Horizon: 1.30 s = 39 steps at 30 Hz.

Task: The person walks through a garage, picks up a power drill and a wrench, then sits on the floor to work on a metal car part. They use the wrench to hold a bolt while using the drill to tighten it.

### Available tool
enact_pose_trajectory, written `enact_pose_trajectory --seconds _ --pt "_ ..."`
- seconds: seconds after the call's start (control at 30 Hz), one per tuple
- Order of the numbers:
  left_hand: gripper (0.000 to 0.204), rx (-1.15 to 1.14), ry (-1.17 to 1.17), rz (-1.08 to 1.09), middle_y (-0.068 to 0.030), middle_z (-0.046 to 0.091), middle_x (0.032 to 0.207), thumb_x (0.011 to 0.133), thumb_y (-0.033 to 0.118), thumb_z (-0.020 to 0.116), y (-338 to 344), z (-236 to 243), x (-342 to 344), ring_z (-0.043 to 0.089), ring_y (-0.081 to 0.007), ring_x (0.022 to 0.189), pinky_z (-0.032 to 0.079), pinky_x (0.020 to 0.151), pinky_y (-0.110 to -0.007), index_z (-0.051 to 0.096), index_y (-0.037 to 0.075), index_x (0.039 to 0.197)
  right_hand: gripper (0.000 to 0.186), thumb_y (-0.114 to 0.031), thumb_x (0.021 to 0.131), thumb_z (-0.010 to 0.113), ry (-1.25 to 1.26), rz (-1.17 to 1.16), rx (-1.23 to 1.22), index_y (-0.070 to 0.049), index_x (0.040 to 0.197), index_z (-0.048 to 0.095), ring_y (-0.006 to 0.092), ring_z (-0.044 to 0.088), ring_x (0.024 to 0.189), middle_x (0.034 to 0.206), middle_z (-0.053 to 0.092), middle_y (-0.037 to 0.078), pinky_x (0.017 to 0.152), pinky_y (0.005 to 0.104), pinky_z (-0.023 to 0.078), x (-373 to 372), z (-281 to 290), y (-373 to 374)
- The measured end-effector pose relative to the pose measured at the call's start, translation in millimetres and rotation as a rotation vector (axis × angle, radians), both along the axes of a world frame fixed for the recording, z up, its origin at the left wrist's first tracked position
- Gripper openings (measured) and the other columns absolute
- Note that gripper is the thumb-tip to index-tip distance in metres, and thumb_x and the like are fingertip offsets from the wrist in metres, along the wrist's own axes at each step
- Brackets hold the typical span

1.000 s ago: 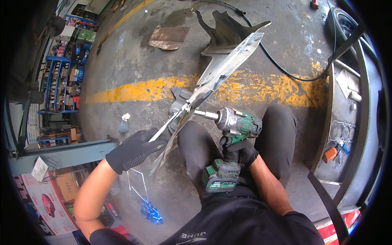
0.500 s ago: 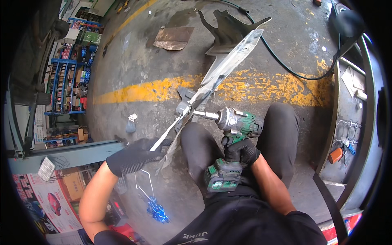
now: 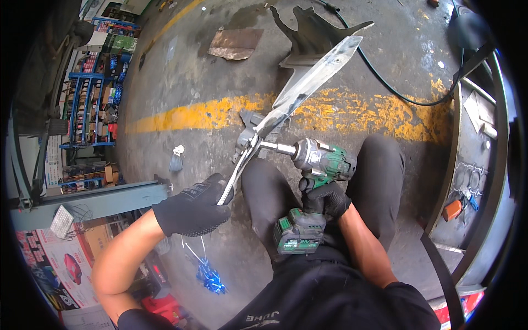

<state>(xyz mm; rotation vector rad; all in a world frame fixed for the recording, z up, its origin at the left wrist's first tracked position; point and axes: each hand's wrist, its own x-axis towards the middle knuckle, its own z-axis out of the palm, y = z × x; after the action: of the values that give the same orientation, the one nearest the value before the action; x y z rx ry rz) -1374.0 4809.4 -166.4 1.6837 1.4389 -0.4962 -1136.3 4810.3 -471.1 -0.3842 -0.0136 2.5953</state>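
A long, pale, scuffed metal panel (image 3: 319,74) slants from my left hand up toward the far right. Its dark, pronged far part (image 3: 316,34) rests over the floor. My black-gloved left hand (image 3: 198,206) is closed round the panel's narrow near end. In my gloved right hand (image 3: 329,202) is the handle of a green and black cordless impact wrench (image 3: 324,162), with its battery below. The wrench's silver socket (image 3: 278,147) points left and meets the panel near its middle; the contact itself is too small to make out. Behind it sits a grey bracket-like part (image 3: 247,132).
Blue shelving (image 3: 82,110) with boxes lines the left, and a grey steel beam (image 3: 110,201) reaches in below it. A rusty flat piece (image 3: 235,44) lies on the floor. At right stands a metal bench (image 3: 459,220) with tools; a black hose (image 3: 385,82) curves nearby.
My left hand has moved a little to the right, its fingers more tightly wrapped on the panel's near end. The panel's far end has shifted slightly right. The wrench stays nearly in place.
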Motion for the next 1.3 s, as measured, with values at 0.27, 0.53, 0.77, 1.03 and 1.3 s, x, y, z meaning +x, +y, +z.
enact_pose_trajectory --seconds 0.27,0.53,0.77,1.03,1.3 --pt "0.057 0.355 -0.001 0.191 -0.0314 0.048 0.130 0.082 0.012 0.058 -17.3 -21.8 14.5 0.050 -0.0463 0.121 0.041 0.105 -0.044 0.042 -0.006 0.134 0.038 0.004 0.071 0.067 0.022 -0.010 0.055 0.000 0.109 0.064 0.0160 0.062 0.088 0.098 0.065 0.006 0.078 0.0263 0.049 -2.6 -5.5 2.3" --pt "0.075 0.199 0.117 0.309 -0.0199 0.050 0.121 0.078 0.008 0.053 -32.2 -50.2 -19.9 0.054 -0.0284 0.103 0.043 0.094 -0.035 0.030 -0.001 0.148 0.038 0.005 0.072 0.066 0.069 0.012 -0.051 0.000 0.109 0.063 0.0167 0.063 0.086 0.099 0.065 0.008 0.078 0.0271 0.050 -1.2 2.4 1.8" --pt "0.052 0.309 0.160 0.070 -0.0246 0.049 0.120 0.080 0.003 0.059 -27.4 -18.2 3.8 0.054 -0.0331 0.110 0.052 0.083 -0.036 0.049 -0.003 0.131 0.043 0.006 0.071 0.066 0.089 0.031 -0.041 0.001 0.113 0.060 0.0175 0.064 0.084 0.097 0.066 0.009 0.075 0.0278 0.051 -3.3 1.4 5.0" --pt "0.033 0.671 0.333 -0.461 -0.0242 0.057 0.119 0.086 0.005 0.061 -26.5 1.4 -0.3 0.063 -0.0352 0.102 0.055 0.085 -0.037 0.062 -0.002 0.118 0.044 0.002 0.068 0.067 0.044 0.043 -0.040 -0.006 0.111 0.057 0.0221 0.062 0.073 0.090 0.063 0.006 0.065 0.0341 0.051 -8.1 11.1 6.4" --pt "0.034 0.620 0.441 -0.392 -0.0291 0.056 0.123 0.084 0.002 0.061 -35.6 12.5 13.7 0.063 -0.0382 0.100 0.053 0.089 -0.039 0.060 -0.007 0.117 0.044 0.000 0.069 0.068 0.065 0.073 -0.031 -0.006 0.111 0.056 0.0217 0.060 0.071 0.090 0.061 0.007 0.064 0.0334 0.050 -6.1 0.8 3.7"
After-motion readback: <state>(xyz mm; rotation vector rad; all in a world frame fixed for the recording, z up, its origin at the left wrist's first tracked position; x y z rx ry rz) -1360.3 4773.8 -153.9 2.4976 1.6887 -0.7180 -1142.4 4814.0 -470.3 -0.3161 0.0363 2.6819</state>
